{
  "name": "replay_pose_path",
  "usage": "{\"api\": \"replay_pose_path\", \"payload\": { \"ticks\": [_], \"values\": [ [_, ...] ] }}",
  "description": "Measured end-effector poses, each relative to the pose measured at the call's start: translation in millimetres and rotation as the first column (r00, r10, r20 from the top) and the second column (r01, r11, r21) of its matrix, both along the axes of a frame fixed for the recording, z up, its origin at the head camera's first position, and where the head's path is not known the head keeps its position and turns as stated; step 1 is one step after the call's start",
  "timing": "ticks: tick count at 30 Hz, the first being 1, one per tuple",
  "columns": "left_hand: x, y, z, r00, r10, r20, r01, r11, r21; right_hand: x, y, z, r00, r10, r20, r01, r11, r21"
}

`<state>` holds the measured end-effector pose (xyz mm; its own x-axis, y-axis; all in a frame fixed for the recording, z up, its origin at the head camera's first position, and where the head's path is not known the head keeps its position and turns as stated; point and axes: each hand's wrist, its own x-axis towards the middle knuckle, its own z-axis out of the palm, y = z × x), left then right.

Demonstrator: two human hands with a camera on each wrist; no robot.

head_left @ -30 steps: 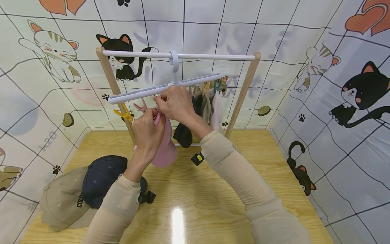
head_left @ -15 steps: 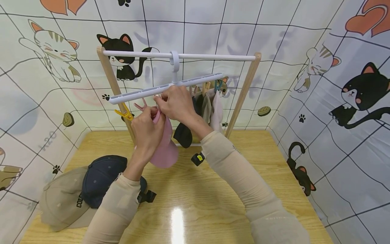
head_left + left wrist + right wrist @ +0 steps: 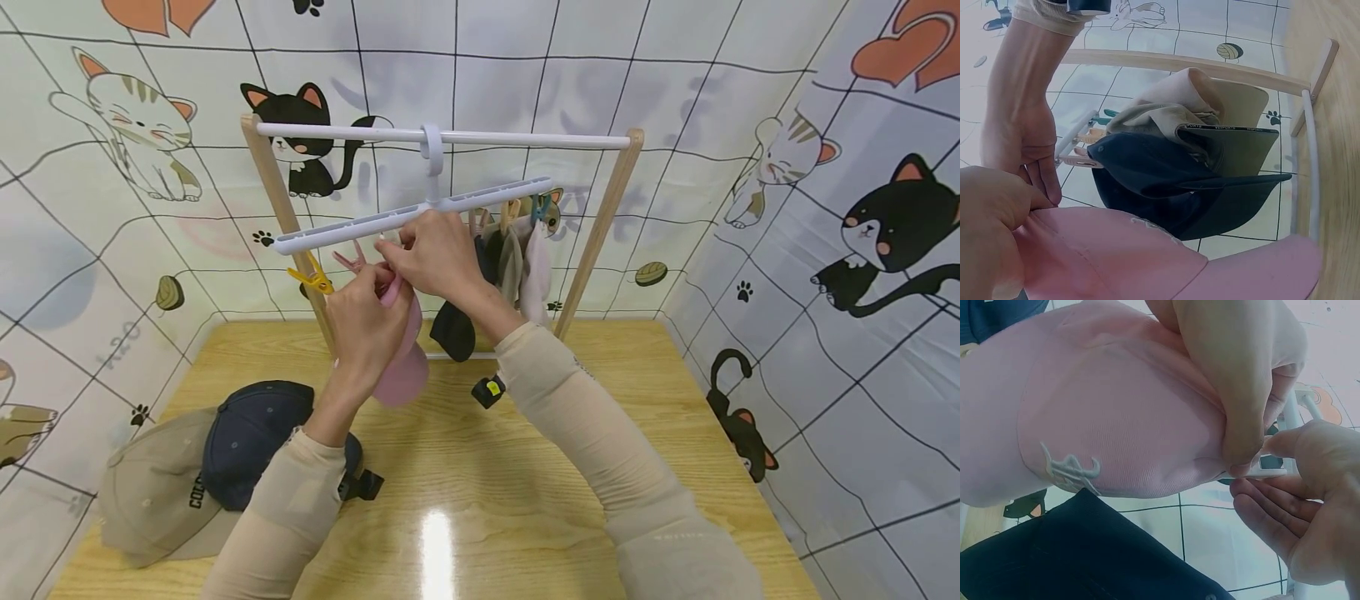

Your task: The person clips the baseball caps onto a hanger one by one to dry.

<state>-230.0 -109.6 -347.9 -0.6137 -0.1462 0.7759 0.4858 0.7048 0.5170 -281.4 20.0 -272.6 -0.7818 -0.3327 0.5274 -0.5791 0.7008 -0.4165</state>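
A pink cap [image 3: 405, 379] with white embroidery hangs brim down from my left hand [image 3: 367, 321], which pinches its upper edge just below the white hanger [image 3: 352, 227]. My right hand [image 3: 437, 254] is right beside it, under the hanger's middle. In the right wrist view, the right thumb and fingers pinch a pale clothespin [image 3: 1272, 470] at the gathered edge of the cap. Much of that clothespin is hidden by the fingers. To the left, a yellow clothespin [image 3: 311, 277] and a pink clothespin [image 3: 349, 258] hang from the hanger.
Dark, olive and pale caps [image 3: 1229, 150] hang from clothespins on the hanger's right half. The hanger hooks over the rack's white bar [image 3: 525, 140]. A navy cap [image 3: 255, 442] overlaps a beige cap [image 3: 150, 492] on the wooden table [image 3: 510, 500].
The pink cap's brim has swung slightly up and left, and the hanger has shifted a little. Both hands keep nearly the same place and grip.
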Motion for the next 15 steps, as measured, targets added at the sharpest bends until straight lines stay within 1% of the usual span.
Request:
{"api": "replay_pose_path", "payload": {
  "ticks": [9, 15],
  "values": [
    [0.9, -0.2, 0.4, 1.0, 0.02, 0.024, -0.02, 1.0, 0.0, -0.6, -0.5, -0.1, 1.0, 0.006, 0.004, -0.006, 1.0, -0.017],
    [1.0, -1.6, 0.2, 0.999, 0.034, 0.024, -0.035, 0.999, 0.02, 0.8, -1.1, 0.9, 1.0, 0.011, 0.01, -0.011, 1.0, -0.024]
  ]
}}
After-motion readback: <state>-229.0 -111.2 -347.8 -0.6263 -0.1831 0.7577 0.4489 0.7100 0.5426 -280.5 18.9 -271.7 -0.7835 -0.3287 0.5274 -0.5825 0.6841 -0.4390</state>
